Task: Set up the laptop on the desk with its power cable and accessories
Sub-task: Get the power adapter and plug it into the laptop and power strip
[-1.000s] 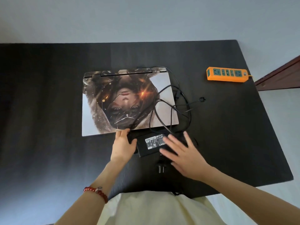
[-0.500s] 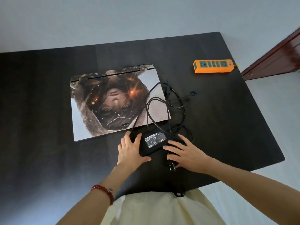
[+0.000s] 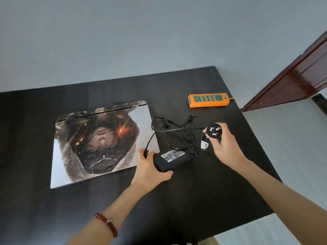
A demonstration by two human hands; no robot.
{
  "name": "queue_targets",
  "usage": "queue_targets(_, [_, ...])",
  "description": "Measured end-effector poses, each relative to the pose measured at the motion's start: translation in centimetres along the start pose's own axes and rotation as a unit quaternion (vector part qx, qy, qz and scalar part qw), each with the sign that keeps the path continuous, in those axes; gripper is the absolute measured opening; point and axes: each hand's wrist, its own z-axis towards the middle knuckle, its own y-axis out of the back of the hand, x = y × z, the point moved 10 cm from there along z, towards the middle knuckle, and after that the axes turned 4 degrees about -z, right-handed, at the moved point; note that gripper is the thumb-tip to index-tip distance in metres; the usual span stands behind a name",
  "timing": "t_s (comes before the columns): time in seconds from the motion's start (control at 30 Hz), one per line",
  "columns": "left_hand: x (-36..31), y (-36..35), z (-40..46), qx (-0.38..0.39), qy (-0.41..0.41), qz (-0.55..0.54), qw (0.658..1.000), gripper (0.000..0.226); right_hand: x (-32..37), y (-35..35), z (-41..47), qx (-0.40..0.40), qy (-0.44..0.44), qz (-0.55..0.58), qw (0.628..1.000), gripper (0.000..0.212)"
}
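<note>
A closed laptop (image 3: 99, 142) with a printed picture on its lid lies flat on the black desk (image 3: 238, 183). To its right sits the black power brick (image 3: 174, 159), and my left hand (image 3: 149, 167) grips its near left end. My right hand (image 3: 223, 145) holds the black wall plug (image 3: 214, 132) lifted above the desk, prongs facing up. Tangled black cable (image 3: 172, 131) lies between the laptop and the plug. An orange power strip (image 3: 208, 99) with green sockets lies at the far right of the desk.
A dark red wooden door (image 3: 299, 76) stands beyond the desk's right edge. The grey floor (image 3: 123, 41) shows behind and to the right of the desk. The strip's orange cord runs off the right edge.
My right hand has picked the wall plug up from the near side and carried it right and away, toward the power strip. My left hand has closed on the brick. The cable slid off the laptop lid.
</note>
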Motion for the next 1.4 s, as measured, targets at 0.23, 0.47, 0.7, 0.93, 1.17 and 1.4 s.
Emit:
queue_targets(0.23, [-10.6, 4.3, 9.5, -0.115, 0.015, -0.055, 0.992, 0.088, 5.1, 11.0, 13.6, -0.131, 0.108, 0.161, 0.972, 0.02])
queue_targets(0.47, [-16.6, 11.2, 18.1, -0.25, -0.027, -0.08, 0.964, 0.068, 9.8, 16.7, 24.7, -0.156, 0.187, 0.161, 0.956, 0.02])
queue_targets(0.7, [-13.6, 10.0, 26.3, -0.271, -0.006, -0.019, 0.962, 0.078, 5.7, 10.6, 33.1, -0.069, 0.188, -0.036, 0.979, 0.028])
queue_targets(0.93, [-8.9, 2.4, 30.0, -0.246, 0.008, 0.086, 0.966, 0.088, -2.9, 4.2, 35.6, 0.008, 0.192, -0.198, 0.961, 0.029])
queue_targets(1.17, [-4.4, -0.5, 30.3, -0.218, 0.068, 0.249, 0.941, 0.086, -6.0, 0.5, 34.4, 0.035, 0.256, -0.291, 0.921, 0.036])
queue_targets(1.4, [-3.0, -2.2, 29.3, -0.196, 0.153, 0.262, 0.933, 0.091, -6.5, -2.1, 33.8, 0.072, 0.291, -0.348, 0.888, 0.041])
